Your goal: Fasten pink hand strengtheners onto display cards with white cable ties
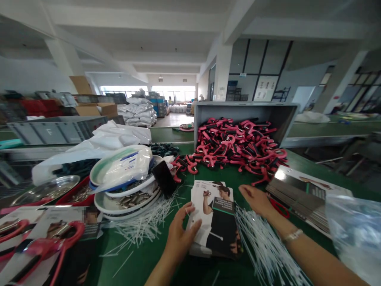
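Note:
My left hand [182, 230] rests at the left edge of a small stack of printed cards [218, 222], its fingers apart and the thumb lying over the top card. To the right of the stack, my right hand [255, 198] is above the upper end of a bundle of white zip ties [264, 246], fingers close together and pointing left; what it holds, if anything, cannot be made out. Beyond the cards, red and black hand grips [232, 143] spill out of a tipped grey crate [247, 104]. More zip ties [143, 222] lie scattered left of my left hand.
A dark phone [164, 178] leans by stacked plates [127, 212] of metal parts. Grips on cards [44, 246] lie at the front left. At the right are a card stack [306, 194] and a clear plastic bag [354, 234]. Behind stands a grey bin [59, 131].

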